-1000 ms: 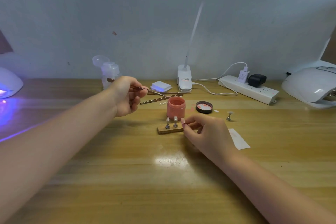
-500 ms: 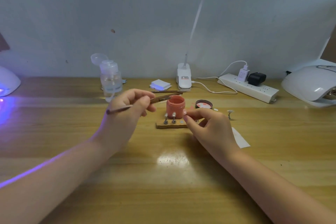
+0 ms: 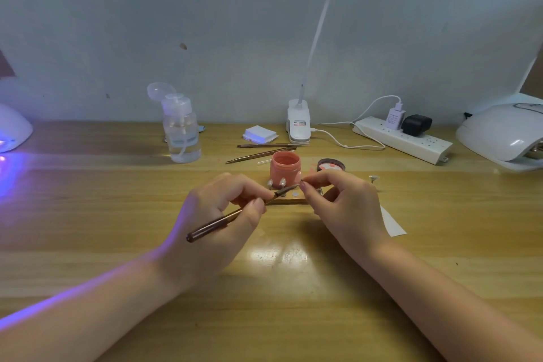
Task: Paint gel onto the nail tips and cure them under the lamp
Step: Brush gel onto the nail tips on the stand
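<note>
My left hand (image 3: 223, 214) grips a brown gel brush (image 3: 235, 214) like a pen, its bristle end pointing right at a nail tip pinched in my right hand (image 3: 343, 209). The tip itself is tiny and mostly hidden by my fingertips. Just behind the hands lies a small wooden holder (image 3: 289, 200) with two nail tips (image 3: 277, 183) standing on it. An open pink gel jar (image 3: 285, 168) stands right behind the holder, and its lid (image 3: 331, 165) lies to the right. A lit curing lamp (image 3: 13, 129) glows purple at the far left.
A clear pump bottle (image 3: 181, 129), a white pad stack (image 3: 260, 134), two spare brushes (image 3: 261, 151), a desk lamp base (image 3: 298, 122) and a power strip (image 3: 402, 138) line the back. Another white curing lamp (image 3: 505, 135) sits far right. A paper slip (image 3: 392, 222) and one loose nail stand (image 3: 373, 178) lie right of my right hand.
My left hand has come down from the back left with the brush to meet my right hand. My right hand has lifted slightly from the holder with the nail tip.
</note>
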Motion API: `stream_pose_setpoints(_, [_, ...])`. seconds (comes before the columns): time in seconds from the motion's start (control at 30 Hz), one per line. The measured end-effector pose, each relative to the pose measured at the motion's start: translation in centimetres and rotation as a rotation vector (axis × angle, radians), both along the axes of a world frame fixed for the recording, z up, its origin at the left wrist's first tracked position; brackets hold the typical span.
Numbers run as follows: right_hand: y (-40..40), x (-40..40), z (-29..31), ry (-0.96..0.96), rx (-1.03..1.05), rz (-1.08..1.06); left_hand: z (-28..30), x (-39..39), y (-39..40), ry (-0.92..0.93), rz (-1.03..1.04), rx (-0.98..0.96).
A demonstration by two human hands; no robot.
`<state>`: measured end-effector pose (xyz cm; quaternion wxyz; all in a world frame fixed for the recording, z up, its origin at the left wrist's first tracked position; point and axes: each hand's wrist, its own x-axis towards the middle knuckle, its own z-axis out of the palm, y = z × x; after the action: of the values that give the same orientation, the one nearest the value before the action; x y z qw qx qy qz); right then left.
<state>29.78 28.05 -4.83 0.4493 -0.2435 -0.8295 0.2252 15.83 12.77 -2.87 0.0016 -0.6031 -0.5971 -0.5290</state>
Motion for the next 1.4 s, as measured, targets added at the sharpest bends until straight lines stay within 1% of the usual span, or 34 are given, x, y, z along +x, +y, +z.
stream_pose_setpoints(0.13, [-0.22,-0.01,0.09,-0.002,0.038,0.006,0.03,0.22,0.22,0.02,0.039,0.022])
stream_pose_setpoints(0.23, [-0.32,-0.02,0.13,0.005,0.072,-0.009,-0.19,0.26,0.26,0.052,0.012,0.004])
stream_pose_setpoints(0.33, [-0.27,0.05,0.18,0.016,0.054,-0.017,-0.4,0.23,-0.03,0.037,-0.019,0.005])
stream_pose_setpoints(0.43, [-0.27,0.11,0.22,0.024,0.054,-0.003,-0.29,0.33,0.01,0.016,0.037,0.027])
stream_pose_setpoints(0.5, [-0.32,0.07,0.26,0.033,0.044,0.011,-0.11,0.42,0.17,0.026,0.055,0.009])
stream_pose_setpoints(0.6, [-0.33,0.0,0.28,0.042,0.021,0.025,-0.11,0.43,0.08,0.054,0.027,0.0])
stream_pose_setpoints(0.67, [-0.32,-0.05,0.33,0.052,-0.026,0.03,-0.19,0.37,-0.17,0.012,-0.005,0.038])
stream_pose_setpoints(0.8, [-0.21,-0.1,0.45,0.07,-0.087,0.052,0.04,0.59,-0.21,-0.146,-0.006,0.071])
stream_pose_setpoints(0.93, [-0.21,-0.07,0.48,0.079,-0.118,0.092,0.29,1.01,0.24,-0.18,0.001,0.001])
stream_pose_setpoints(1.03, [-0.34,-0.12,0.47,0.082,-0.128,0.109,0.2,0.95,0.1,-0.184,-0.035,-0.036])
stream_pose_setpoints(1.17, [-0.33,-0.17,0.39,0.106,-0.151,0.11,0.2,0.79,-0.09,-0.296,-0.085,0.019])
stream_pose_setpoints(1.3, [-0.26,-0.2,0.33,0.117,-0.139,0.11,0.27,0.92,0.18,-0.233,-0.03,-0.007])
stream_pose_setpoints(1.4, [-0.34,-0.15,0.4,0.122,-0.127,0.112,0.05,0.88,-0.1,-0.21,-0.033,-0.017])
